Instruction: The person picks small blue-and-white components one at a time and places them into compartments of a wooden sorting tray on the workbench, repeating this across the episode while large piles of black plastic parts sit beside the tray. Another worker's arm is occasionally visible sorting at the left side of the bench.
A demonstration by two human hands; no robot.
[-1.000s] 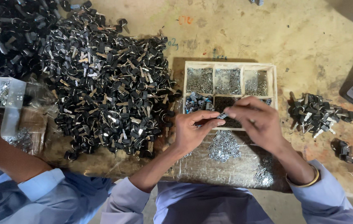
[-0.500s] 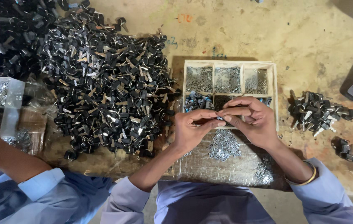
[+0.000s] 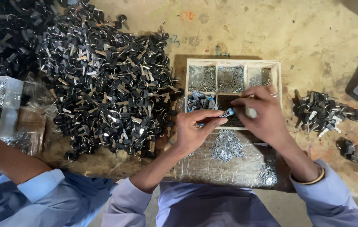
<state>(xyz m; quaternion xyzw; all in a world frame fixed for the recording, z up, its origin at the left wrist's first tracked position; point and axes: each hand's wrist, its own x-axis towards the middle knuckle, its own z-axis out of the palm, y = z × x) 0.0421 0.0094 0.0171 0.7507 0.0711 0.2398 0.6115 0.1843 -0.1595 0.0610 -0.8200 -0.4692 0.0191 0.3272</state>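
Currently your left hand (image 3: 193, 132) is pinching a small blue-tipped cylinder (image 3: 228, 112) over the compartmented wooden tray (image 3: 276, 72); your right hand (image 3: 259, 112) is closing its fingertips on its far end.

A compartmented tray (image 3: 276, 67) sits at the centre of the workbench (image 3: 305, 33), with both hands over its near edge: the left hand (image 3: 193, 130) to the left, the right hand (image 3: 261, 115) to the right (a small cylinder part (image 3: 228, 112) lies between them). A large heap of keys (image 3: 103, 88) lies left of the tray, a smaller heap (image 3: 324, 113) right of it. Loose metal clips (image 3: 226, 145) lie before the tray.
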